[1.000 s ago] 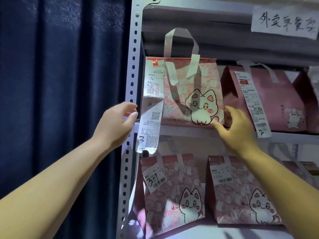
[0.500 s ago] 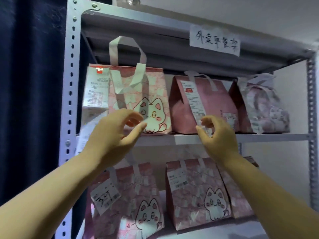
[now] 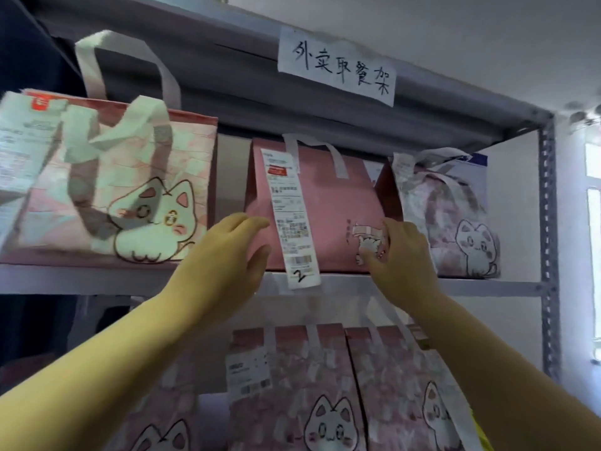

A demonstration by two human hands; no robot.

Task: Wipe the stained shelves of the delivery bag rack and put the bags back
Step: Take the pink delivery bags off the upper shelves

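A plain pink delivery bag [image 3: 328, 206] stands in the middle of the grey rack's upper shelf [image 3: 471, 283], with a long receipt [image 3: 291, 219] marked "2" hanging down its front. My left hand [image 3: 224, 255] is wrapped around the bag's lower left edge. My right hand [image 3: 403, 255] clasps its lower right front, over a small cat print. The bag still rests on the shelf. To its left stands a pink cat-print bag [image 3: 130, 196] with white handles, and to its right a paler cat-print bag [image 3: 455, 222].
On the shelf below stand more pink cat-print bags [image 3: 292, 385] close together. A handwritten paper sign [image 3: 335, 70] is stuck to the top beam. The perforated right post [image 3: 549, 255] stands before a white wall. A dark curtain [image 3: 19, 43] hangs at the left.
Both hands have left the left cat-print bag and moved right to the middle pink bag, closing on its two sides. The view has swung right and closer to the upper shelf.
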